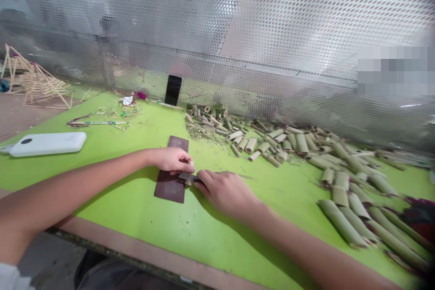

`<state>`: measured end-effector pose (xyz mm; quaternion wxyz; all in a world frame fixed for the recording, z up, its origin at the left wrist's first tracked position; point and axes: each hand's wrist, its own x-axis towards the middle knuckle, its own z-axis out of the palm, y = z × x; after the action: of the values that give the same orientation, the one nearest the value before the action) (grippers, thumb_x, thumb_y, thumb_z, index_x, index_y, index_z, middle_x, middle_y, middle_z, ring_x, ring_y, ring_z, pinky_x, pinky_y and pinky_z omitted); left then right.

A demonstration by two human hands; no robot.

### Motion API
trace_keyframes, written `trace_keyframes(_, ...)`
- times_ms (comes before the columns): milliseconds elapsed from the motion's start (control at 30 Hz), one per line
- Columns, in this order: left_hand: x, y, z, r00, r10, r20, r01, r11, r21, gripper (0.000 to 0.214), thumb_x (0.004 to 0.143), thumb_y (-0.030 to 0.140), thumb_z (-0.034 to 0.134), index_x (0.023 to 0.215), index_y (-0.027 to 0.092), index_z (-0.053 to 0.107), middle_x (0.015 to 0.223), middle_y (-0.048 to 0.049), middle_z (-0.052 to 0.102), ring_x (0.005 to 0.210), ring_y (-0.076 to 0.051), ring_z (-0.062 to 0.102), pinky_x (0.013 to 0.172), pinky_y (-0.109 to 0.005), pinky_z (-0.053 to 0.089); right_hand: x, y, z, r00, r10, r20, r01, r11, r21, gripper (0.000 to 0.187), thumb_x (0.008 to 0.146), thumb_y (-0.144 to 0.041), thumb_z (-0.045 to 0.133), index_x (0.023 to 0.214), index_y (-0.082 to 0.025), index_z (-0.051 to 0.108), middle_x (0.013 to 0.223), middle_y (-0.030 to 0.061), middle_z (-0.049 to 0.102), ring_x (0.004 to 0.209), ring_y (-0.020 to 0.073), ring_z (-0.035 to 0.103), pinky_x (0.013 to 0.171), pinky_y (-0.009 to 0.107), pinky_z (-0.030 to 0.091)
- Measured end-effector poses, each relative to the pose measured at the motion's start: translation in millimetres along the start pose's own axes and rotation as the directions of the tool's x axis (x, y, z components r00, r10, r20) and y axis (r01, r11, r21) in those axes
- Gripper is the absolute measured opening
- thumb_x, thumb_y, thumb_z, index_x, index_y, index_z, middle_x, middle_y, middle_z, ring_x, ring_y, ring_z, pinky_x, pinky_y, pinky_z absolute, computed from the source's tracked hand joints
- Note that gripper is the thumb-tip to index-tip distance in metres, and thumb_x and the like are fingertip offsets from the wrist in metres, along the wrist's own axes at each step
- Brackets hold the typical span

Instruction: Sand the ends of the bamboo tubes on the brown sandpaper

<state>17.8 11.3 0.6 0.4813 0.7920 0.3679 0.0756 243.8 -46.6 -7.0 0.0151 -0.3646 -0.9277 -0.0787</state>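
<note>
A dark brown rectangular board lies on the green table. My left hand rests on it, fingers pinched round a small bamboo piece that stands on the board. My right hand is closed just right of the board, its fingers gripping a small dark tool whose tip meets the bamboo piece. The tool is mostly hidden by the fingers.
Several cut bamboo tubes are strewn across the table's right side, with shavings behind the board. A black phone leans on the perforated metal screen. A white power bank lies at left; stick frames stand at far left.
</note>
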Motion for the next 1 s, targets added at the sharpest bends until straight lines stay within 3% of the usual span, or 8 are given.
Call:
trace_keyframes(433, 6.1, -11.3, -12.6, 0.985, 0.021, 0.169, -0.002, 0.993, -0.114, 0.034, 0.092, 0.049, 0.066, 0.083, 0.017, 0.056, 0.052, 0.0025, 0.057, 0.042, -0.011, 0.049, 0.043, -0.021, 0.035, 6.9, -3.1, -7.9, 0.994, 0.034, 0.105, -0.038, 0.999, 0.037, 0.031, 0.108, -0.040, 0.040, 0.092, -0.019, 0.056, 0.064, -0.0005, 0.058, 0.047, 0.0125, 0.038, 0.049, 0.027, 0.015)
trace_keyframes(733, 4.3, -18.0, -12.2, 0.980, 0.106, 0.169, -0.071, 0.977, -0.201, 0.040, 0.089, 0.053, 0.071, 0.087, 0.016, 0.059, 0.055, 0.0028, 0.058, 0.044, -0.010, 0.051, 0.042, -0.020, 0.038, 5.6, 2.4, -10.7, 0.990, 0.005, 0.139, -0.014, 0.998, 0.060, 0.028, 0.107, -0.039, 0.043, 0.093, -0.019, 0.056, 0.059, -0.0025, 0.052, 0.044, 0.0113, 0.028, 0.047, 0.027, 0.015)
trace_keyframes(1000, 2.0, -24.8, -17.1, 0.983, 0.117, 0.140, -0.084, 0.971, -0.222, 0.042, 0.087, 0.055, 0.071, 0.089, 0.015, 0.061, 0.058, 0.0013, 0.060, 0.046, -0.011, 0.054, 0.043, -0.022, 0.041, -15.7, 9.2, -14.0, 0.983, -0.049, 0.174, 0.041, 0.998, 0.049, 0.026, 0.107, -0.033, 0.047, 0.088, -0.018, 0.056, 0.065, -0.0017, 0.061, 0.044, 0.0103, 0.037, 0.048, 0.026, 0.019)
